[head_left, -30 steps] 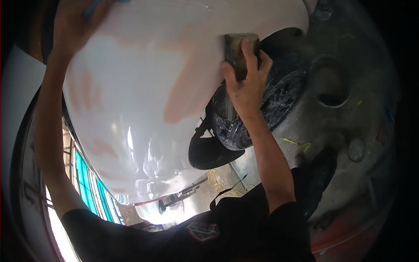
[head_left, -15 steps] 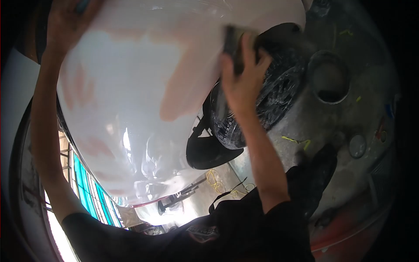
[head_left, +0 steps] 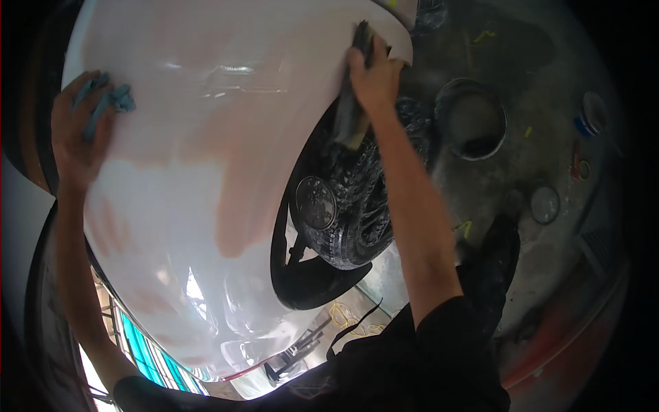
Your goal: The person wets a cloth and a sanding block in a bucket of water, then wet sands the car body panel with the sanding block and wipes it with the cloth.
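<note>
My left hand [head_left: 77, 147] lies on the far left edge of a white car body panel [head_left: 158, 226], fingers closed round a crumpled light-blue cloth [head_left: 103, 101]. In my right hand [head_left: 377, 79] is a long dark sanding block [head_left: 351, 110], slightly blurred, its lower end yellowish. The block is at the wheel-arch edge of the panel, above the tyre; whether its face touches the panel I cannot tell. Dull reddish-brown patches [head_left: 240, 206] mark the panel's surface. A dusty wheel [head_left: 367, 206] sits in the arch.
A round, dark lid-like object [head_left: 316, 203] rests by the tyre. On the floor stand a bucket [head_left: 504, 130] and a small round container [head_left: 546, 204]. A yellow cord [head_left: 341, 317] lies below the car, and a red surface [head_left: 559, 336] shows at lower right.
The view has shifted, so the panel sits lower and further left. My right hand has moved the sanding block up along the arch edge. My left hand and its cloth now show fully.
</note>
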Demonstrator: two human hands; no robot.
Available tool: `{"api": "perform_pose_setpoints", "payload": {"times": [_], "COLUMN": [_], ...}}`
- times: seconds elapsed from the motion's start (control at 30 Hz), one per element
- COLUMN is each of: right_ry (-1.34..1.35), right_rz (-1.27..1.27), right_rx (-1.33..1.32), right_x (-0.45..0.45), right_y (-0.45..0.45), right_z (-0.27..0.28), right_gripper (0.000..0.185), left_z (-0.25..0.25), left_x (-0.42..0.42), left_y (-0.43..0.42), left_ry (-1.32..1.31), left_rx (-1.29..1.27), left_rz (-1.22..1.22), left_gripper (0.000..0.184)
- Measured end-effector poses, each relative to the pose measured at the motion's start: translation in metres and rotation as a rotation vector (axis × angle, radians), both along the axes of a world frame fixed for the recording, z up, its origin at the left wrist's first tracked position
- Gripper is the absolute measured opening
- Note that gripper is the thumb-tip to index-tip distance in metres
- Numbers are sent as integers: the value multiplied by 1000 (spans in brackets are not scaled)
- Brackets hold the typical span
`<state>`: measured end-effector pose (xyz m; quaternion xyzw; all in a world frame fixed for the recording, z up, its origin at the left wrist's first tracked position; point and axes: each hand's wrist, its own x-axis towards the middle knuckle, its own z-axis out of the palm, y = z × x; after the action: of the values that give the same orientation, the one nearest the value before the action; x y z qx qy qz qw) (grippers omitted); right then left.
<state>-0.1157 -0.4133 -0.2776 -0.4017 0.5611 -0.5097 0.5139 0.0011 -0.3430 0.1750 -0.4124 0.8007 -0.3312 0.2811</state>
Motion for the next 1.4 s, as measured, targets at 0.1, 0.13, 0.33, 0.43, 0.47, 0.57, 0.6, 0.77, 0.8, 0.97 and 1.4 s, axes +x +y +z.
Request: {"api": "perform_pose_setpoints", "payload": {"times": [0.1,0.13,0.33,0.43,0.47,0.57,0.6,0.77,0.8,0.97,1.4], "right_ry": [29,-6,28,-15,11,-10,20,-84,-94,-159,20], "right_rz": [58,131,124,57,63,100,103,134,123,173,47], "right_rx": [-200,-345,-150,112,142,45,-50,-165,-86,244,-56], "right_x": [4,-1,-5,-1,2,-10,-13,-13,-16,6,-5], "right_y": [101,142,52,-69,-84,-23,12,42,5,-111,18], "right_z": [47,69,9,-101,-123,-53,-11,12,-16,-185,3], "right_gripper": [71,73,73,66,63,68,71,70,69,79,70], "left_z": [4,5,3,4,4,4,5,5,6,5,7], "left_x": [3,2,11,11,10,5,5,10,10,7,5], "left_y": [-3,-5,-8,-9,-10,-10,-10,-11,-13,-13,-7], "left_ry": [-14,-13,7,-34,-32,-31,-52,-14,-21,-46,-88], "left_rx": [18,20,46,45,58,74,72,114,122,105,106], "left_rz": [-20,-31,-13,-19,-18,-5,4,9,7,25,43], "left_gripper": [29,29,26,26,26,27,28,29,29,32,37]}}
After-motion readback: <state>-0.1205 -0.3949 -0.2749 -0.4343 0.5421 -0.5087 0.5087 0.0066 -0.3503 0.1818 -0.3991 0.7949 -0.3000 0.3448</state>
